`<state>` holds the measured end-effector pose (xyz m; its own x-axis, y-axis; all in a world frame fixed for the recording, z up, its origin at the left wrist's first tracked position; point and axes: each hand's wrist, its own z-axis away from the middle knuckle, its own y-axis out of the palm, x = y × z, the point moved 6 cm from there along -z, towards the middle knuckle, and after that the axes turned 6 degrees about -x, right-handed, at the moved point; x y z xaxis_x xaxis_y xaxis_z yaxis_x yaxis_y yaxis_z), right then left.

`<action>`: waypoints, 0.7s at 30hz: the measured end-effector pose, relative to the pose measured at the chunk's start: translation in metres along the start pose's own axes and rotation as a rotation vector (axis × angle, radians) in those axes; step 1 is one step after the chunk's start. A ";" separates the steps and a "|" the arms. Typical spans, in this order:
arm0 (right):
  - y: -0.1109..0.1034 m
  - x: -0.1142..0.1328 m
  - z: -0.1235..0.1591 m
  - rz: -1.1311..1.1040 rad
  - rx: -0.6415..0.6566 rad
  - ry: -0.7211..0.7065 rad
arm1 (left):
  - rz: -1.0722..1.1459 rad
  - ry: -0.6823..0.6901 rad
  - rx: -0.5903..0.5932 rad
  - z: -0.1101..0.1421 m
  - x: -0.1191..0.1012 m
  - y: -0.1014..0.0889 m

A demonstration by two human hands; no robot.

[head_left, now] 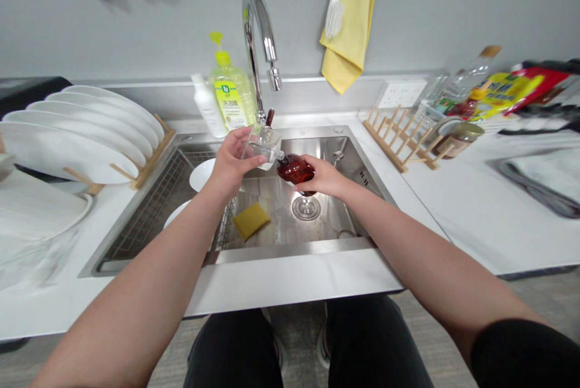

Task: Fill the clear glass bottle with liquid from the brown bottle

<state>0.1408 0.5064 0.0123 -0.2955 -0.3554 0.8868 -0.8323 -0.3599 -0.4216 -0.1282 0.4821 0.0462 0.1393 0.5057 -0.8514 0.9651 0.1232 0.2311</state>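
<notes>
left hand [231, 164] grips clear glass [261, 147]; right hand [322, 175] grips stemmed glass [294, 169], dark red contents [295, 170]; above steel sink [290, 225]

A clear glass vessel [263, 145] is gripped, tilted, by the left hand [231, 164] above a stainless-steel sink [290, 252]; a red-tinted stemmed wine glass [294, 169] is held tilted by the right hand [324, 177] just beside it; a yellow rectangular sponge [251, 220] is seen in the basin; a curved chrome faucet [258, 31] is seen behind.
</notes>
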 end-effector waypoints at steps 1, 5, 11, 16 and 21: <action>0.000 0.000 0.000 -0.005 0.003 0.003 | -0.001 0.003 0.001 0.000 0.000 0.000; 0.001 0.000 0.001 -0.033 0.009 0.010 | -0.007 0.010 0.003 0.000 -0.001 0.000; 0.002 0.003 0.002 -0.053 0.010 0.021 | -0.020 0.013 0.005 0.000 0.000 -0.001; 0.004 0.004 0.003 -0.097 0.015 0.063 | -0.042 0.039 0.033 0.001 -0.001 0.000; 0.006 0.003 0.004 -0.134 0.021 0.104 | -0.049 0.035 0.005 0.001 -0.001 -0.001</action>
<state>0.1366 0.5001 0.0115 -0.2299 -0.2120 0.9498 -0.8579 -0.4166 -0.3007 -0.1290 0.4804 0.0467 0.0842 0.5285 -0.8447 0.9717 0.1443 0.1871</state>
